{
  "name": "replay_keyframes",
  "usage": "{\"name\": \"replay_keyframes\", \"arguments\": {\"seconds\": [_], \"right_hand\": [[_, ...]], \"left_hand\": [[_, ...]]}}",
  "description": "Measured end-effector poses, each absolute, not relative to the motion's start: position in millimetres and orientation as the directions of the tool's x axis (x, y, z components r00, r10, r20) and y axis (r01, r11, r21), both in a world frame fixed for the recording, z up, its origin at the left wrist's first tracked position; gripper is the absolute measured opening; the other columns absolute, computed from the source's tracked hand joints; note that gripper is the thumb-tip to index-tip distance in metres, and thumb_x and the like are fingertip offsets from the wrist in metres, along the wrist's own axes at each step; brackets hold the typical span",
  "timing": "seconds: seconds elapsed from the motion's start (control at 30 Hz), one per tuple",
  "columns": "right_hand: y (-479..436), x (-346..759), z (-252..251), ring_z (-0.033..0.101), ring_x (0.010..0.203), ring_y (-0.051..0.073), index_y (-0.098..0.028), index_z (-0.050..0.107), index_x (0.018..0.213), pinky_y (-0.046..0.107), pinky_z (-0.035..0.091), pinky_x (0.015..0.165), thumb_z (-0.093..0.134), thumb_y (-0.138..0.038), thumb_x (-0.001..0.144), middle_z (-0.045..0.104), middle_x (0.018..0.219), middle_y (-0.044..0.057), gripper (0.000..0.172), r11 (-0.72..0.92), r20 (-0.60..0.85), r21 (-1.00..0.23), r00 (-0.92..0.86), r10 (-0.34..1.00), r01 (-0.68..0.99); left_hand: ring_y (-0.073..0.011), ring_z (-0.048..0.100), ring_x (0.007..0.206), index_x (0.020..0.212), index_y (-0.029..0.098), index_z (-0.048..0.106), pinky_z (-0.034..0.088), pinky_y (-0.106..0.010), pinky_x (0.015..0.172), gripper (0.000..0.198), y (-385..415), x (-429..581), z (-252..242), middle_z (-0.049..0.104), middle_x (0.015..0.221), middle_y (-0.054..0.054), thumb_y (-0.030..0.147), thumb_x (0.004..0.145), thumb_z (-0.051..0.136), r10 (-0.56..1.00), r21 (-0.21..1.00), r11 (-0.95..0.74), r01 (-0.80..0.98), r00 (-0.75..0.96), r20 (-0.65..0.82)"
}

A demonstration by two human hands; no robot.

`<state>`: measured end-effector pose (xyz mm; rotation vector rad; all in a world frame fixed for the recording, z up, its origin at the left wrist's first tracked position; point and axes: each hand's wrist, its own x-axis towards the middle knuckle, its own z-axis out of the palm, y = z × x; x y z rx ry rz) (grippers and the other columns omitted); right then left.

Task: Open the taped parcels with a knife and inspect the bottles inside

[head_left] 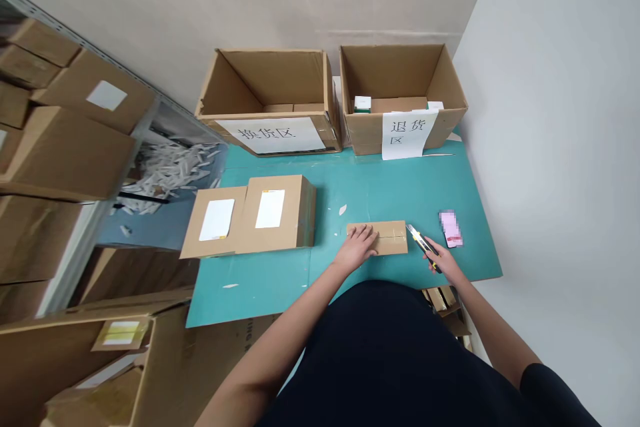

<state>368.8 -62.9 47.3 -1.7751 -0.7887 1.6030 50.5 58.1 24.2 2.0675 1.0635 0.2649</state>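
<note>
Teal work mat (380, 193) is our whole bench here, tucked against a pale wall, with metal shelving (146, 125) full of cardboard cartons (67, 153) on the left and a big open carton (100, 373) down by our left elbow. Along the far edge we've got two open cardboard bins: one (240, 77) with a paper sign (270, 135) reading 换货区, the other (395, 73) with a sign (404, 135) reading 退货区. Two taped cartons with white labels (250, 217) sit on the mat left of where we're working. The small flat carton (393, 238) lies right in front of us near the mat's near edge, and our left hand (356, 247) is pressed flat on its left end, fingers spread, not gripping. Our right hand (443, 261) is wrapped around a yellow-and-black box cutter (423, 247), its blade tip just off the carton's right end. Main risk, we'd say: that blade skidding along the carton toward our left fingers, or the carton sliding under light pressure. A pink-screened phone (451, 228) sits just beyond the knife, kind of in the way.
</note>
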Motion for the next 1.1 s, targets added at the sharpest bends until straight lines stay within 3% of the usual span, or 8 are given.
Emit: {"name": "replay_keyframes", "arguments": {"seconds": [0.13,0.3,0.47,0.67,0.87,1.1], "right_hand": [[-63.6,374.1,51.2,0.057,0.051,0.009,-0.023,0.04,0.153,0.021,0.042,0.04,0.067,-0.052,0.079,0.068,0.086,0.001,0.084,-0.633,-0.631,-0.773,0.052,0.774,0.041],[-63.5,380.8,50.0,0.056,0.05,0.009,-0.024,0.04,0.153,0.02,0.041,0.039,0.067,-0.052,0.078,0.068,0.085,0.0,0.084,-0.651,-0.651,-0.756,0.029,0.759,0.059],[-65.3,384.6,45.5,0.055,0.048,0.008,-0.023,0.039,0.154,0.019,0.041,0.038,0.068,-0.049,0.079,0.067,0.082,-0.001,0.084,-0.652,-0.652,-0.758,0.011,0.758,0.035],[-64.6,386.3,42.6,0.055,0.047,0.008,-0.025,0.04,0.153,0.019,0.04,0.037,0.07,-0.048,0.08,0.068,0.082,-0.001,0.082,-0.656,-0.656,-0.754,0.001,0.755,0.036],[-62.6,385.9,41.8,0.055,0.047,0.007,-0.027,0.041,0.153,0.019,0.04,0.037,0.068,-0.046,0.082,0.068,0.083,-0.001,0.078,-0.649,-0.65,-0.76,-0.006,0.76,0.042],[-58.3,387.1,42.9,0.054,0.047,0.007,-0.026,0.042,0.152,0.018,0.039,0.037,0.066,-0.043,0.084,0.067,0.082,-0.001,0.075,-0.651,-0.653,-0.756,-0.017,0.757,0.062]], "left_hand": [[-0.0367,0.032,0.147,0.136,0.031,0.057,0.013,-0.053,0.122,0.065,74.5,50.6,24.7,0.045,0.154,-0.011,0.031,0.075,0.079,0.763,0.646,-0.361,0.672,0.612,-0.21],[-0.0391,0.045,0.133,0.136,0.029,0.056,0.026,-0.05,0.116,0.073,89.6,57.9,30.8,0.055,0.142,-0.014,0.026,0.069,0.083,0.762,0.56,-0.379,0.737,0.591,-0.262],[-0.0355,0.051,0.123,0.139,0.03,0.052,0.034,-0.045,0.107,0.068,93.8,65.0,47.0,0.061,0.13,-0.012,0.03,0.076,0.078,0.732,0.413,-0.449,0.792,0.591,-0.339],[-0.0313,0.053,0.119,0.142,0.03,0.048,0.039,-0.043,0.099,0.064,93.8,67.4,63.5,0.061,0.132,-0.008,0.033,0.083,0.072,0.702,0.26,-0.553,0.792,0.61,-0.366],[-0.0311,0.054,0.121,0.144,0.028,0.047,0.041,-0.042,0.098,0.061,91.6,64.9,57.8,0.06,0.137,-0.009,0.031,0.087,0.068,0.691,0.248,-0.588,0.77,0.637,-0.341],[-0.0309,0.048,0.131,0.145,0.026,0.048,0.033,-0.049,0.112,0.054,83.4,60.4,39.4,0.056,0.144,-0.011,0.028,0.092,0.06,0.745,0.268,-0.559,0.785,0.617,-0.252]]}}
